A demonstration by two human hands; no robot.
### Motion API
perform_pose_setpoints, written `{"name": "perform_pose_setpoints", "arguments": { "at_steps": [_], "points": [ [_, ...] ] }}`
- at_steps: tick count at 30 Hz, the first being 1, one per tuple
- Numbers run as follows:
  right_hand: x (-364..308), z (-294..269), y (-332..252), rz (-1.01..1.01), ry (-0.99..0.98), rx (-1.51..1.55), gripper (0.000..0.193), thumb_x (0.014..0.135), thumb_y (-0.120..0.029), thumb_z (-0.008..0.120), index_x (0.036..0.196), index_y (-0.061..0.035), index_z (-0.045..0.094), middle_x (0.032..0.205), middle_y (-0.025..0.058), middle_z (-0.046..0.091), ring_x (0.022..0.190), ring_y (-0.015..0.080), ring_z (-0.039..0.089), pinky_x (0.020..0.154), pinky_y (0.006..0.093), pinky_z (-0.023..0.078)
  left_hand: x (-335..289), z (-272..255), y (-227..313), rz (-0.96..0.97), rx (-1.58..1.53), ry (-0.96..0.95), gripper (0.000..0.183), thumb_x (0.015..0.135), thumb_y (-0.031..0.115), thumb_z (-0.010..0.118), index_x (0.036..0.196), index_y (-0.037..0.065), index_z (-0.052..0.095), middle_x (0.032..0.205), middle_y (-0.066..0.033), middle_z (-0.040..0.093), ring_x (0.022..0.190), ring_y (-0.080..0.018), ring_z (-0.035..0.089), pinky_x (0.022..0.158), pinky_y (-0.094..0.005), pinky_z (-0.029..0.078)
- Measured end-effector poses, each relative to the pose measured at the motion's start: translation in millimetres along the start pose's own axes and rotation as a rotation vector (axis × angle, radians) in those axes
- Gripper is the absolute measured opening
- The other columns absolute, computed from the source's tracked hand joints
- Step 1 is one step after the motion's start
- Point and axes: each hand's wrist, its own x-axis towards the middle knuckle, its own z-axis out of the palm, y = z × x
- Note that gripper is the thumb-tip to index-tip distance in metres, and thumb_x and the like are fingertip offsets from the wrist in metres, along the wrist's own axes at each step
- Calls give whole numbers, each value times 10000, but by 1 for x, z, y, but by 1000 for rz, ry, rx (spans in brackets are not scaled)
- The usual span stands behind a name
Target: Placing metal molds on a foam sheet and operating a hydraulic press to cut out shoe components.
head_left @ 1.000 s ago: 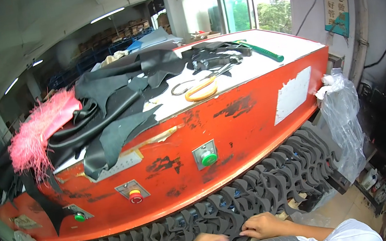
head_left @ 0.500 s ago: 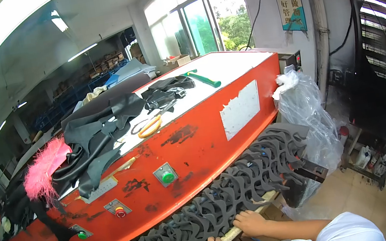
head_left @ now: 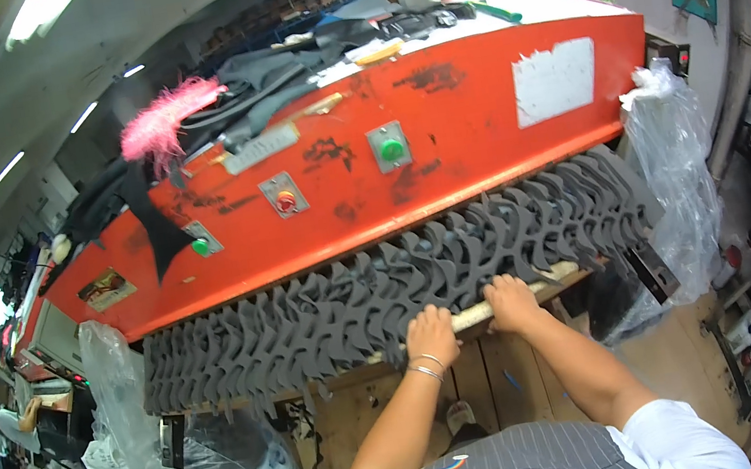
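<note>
Both hands are closed over the front edge of a pale board, a short gap apart. My left hand, with bracelets at its wrist, grips the edge on the left. To its right, my right hand holds the same edge. A dark grey sheet, cut through in rows of curved openings, covers the board and stands up in wavy folds. It lies just beyond my fingers, and strips of it hang over the front edge. Some fingertips are hidden beneath or behind the edge.
A large red machine rises behind the board, with green and red buttons. Black scraps and pink fringe lie on its top. Clear plastic bags hang at the right; more stand lower left. Another person is far left.
The view has swung left and downward, so the machine sits higher and further right. Both hands stay on the board's edge, and both forearms now show fully.
</note>
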Motion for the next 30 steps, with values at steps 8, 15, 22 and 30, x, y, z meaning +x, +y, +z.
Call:
{"name": "perform_pose_setpoints", "arguments": {
  "at_steps": [8,15,22,30],
  "points": [
    [-21,13,3,-122,-54,44,508,543,-323,858,920,-73,626,933,117,590,947,302,576,811,409,484,-20,-7,-7,69,-87,-202,477,683,346,808,1004,61,600,994,-124,551,953,-311,585,824,-417,461],
    [-4,-112,44,-15,-717,861,263,901,-289,640,1006,-52,682,843,131,693,825,251,682,752,362,531,46,-88,-11,274,-577,-542,285,861,362,648,974,108,711,945,-110,674,931,-306,640,790,-408,510],
    [101,-60,108,-82,-265,96,458,749,-206,714,1189,-110,631,1169,107,629,1079,314,602,903,397,495,137,24,46,281,-470,40,213,831,337,675,949,164,715,830,-63,577,829,-269,627,710,-391,513],
    [130,-72,115,81,-877,281,450,689,-276,728,1104,-107,687,880,111,692,778,213,652,645,344,546,140,29,55,518,-646,218,143,771,169,718,769,87,601,805,-78,579,770,-288,600,645,-385,503]
  ]
}}
